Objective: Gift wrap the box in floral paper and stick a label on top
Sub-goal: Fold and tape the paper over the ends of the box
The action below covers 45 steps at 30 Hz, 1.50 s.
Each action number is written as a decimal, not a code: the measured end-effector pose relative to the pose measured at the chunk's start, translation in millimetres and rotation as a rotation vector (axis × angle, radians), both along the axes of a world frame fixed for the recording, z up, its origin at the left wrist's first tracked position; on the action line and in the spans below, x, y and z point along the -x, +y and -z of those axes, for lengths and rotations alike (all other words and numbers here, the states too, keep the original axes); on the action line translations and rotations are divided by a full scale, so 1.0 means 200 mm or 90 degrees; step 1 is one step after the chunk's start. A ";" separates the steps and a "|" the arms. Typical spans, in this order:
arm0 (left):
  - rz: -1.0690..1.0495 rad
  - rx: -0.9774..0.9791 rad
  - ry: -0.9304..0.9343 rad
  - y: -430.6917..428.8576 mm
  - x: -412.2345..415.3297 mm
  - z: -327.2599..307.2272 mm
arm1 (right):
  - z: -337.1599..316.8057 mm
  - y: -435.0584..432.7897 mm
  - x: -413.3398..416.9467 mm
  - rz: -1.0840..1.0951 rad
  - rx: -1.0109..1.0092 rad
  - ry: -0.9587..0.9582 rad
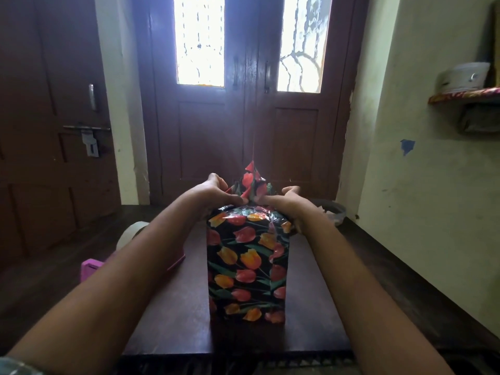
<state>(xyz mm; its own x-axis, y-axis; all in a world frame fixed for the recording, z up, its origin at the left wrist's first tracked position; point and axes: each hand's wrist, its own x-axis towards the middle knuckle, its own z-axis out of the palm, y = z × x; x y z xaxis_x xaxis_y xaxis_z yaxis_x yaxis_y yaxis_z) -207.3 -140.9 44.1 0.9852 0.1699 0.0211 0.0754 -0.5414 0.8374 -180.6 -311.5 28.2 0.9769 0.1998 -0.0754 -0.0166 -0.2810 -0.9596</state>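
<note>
A tall box wrapped in black floral paper with red and orange tulips stands upright on a dark wooden table. At its far top end a loose paper flap sticks up in a point. My left hand pinches the paper at the top left of the box. From the other side, my right hand presses on the top right corner, its thumb down the box's right side and fingers stretched toward the flap.
A roll of tape and a pink object lie on the table to the left, partly behind my left forearm. A round container sits at the back right. Brown doors stand behind the table; a wall shelf is at the right.
</note>
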 end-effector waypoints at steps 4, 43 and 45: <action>-0.001 0.008 0.003 0.00 0.00 0.01 | 0.00 0.02 -0.02 0.017 -0.055 0.045; 0.243 0.212 -0.211 0.21 0.23 0.22 | -0.04 -0.17 0.36 -0.214 0.529 -0.372; 0.295 0.220 -0.196 0.17 0.20 0.21 | -0.02 -0.19 0.32 -0.195 0.519 -0.449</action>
